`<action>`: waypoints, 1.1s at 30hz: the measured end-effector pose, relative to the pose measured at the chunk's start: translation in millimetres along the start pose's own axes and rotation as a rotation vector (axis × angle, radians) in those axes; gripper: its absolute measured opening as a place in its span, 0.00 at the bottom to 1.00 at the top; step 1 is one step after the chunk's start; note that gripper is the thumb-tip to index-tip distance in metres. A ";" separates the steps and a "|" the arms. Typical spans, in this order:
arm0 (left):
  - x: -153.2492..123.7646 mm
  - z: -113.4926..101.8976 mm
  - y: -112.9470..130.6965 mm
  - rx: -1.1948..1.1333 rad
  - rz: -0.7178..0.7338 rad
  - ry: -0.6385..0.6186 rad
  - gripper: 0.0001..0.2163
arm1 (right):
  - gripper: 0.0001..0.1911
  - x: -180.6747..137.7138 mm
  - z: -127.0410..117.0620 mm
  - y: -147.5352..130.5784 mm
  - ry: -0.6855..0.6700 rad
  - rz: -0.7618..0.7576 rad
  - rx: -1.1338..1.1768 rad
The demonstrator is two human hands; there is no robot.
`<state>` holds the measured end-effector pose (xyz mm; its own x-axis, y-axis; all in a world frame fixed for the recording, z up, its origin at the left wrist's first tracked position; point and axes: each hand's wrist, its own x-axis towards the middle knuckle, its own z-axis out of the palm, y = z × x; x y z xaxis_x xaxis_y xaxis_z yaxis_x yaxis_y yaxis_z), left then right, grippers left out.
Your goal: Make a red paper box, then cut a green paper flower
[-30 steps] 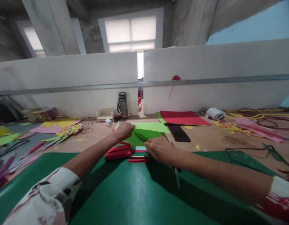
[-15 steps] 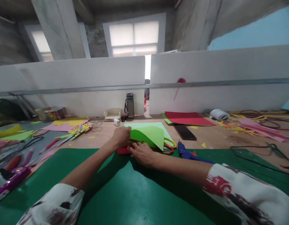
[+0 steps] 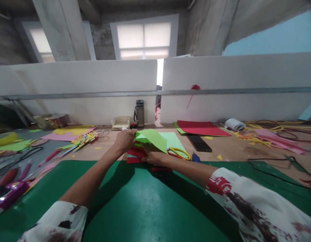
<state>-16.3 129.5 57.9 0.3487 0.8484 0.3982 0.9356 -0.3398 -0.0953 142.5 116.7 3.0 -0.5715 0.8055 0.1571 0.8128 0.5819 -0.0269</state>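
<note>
My left hand [image 3: 125,140] is closed on the left edge of a light green sheet of paper [image 3: 158,137], which is lifted and curved. Under that sheet reaches my right hand [image 3: 155,157], most of its fingers hidden by the paper. Red paper [image 3: 132,158] with a pale blue strip lies just left of it, near its thumb side. Beneath and behind the green sheet is a pale mint sheet [image 3: 174,137]. Yellow-handled scissors [image 3: 180,153] rest on it, right of my right hand. A blue glue gun [image 3: 195,157] is mostly hidden behind my right forearm.
A green mat [image 3: 140,208] covers the near table. Behind stand a grey bottle [image 3: 140,114] and a small cream sofa model [image 3: 121,122]. Right of the hands lie a black phone [image 3: 199,143], red sheets [image 3: 203,128] and cables [image 3: 273,161]. Tools and paper scraps crowd the left, including a purple tool [image 3: 11,195].
My right hand has slid under the green sheet. My left hand has risen slightly with the sheet's edge, and more red paper shows below. My right forearm now covers most of the glue gun.
</note>
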 end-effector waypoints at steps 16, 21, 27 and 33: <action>-8.7 -1.3 27.9 0.009 0.110 0.006 0.13 | 0.11 -80.0 -30.8 2.1 -0.216 -0.069 -0.122; -11.3 0.8 37.8 0.017 0.131 0.011 0.11 | 0.14 -69.3 -24.6 3.9 -0.244 -0.182 -0.155; -11.1 -8.4 31.9 0.011 0.133 0.029 0.12 | 0.08 -52.3 -24.3 16.5 -0.287 -0.100 -0.140; -9.3 -18.8 23.2 0.000 0.104 0.044 0.14 | 0.15 -12.0 -30.5 32.1 -0.221 0.103 -0.131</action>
<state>1.1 106.1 69.1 0.4411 0.7900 0.4259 0.8946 -0.4249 -0.1384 178.9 122.3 30.3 -0.4843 0.8729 -0.0593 0.8673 0.4879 0.0988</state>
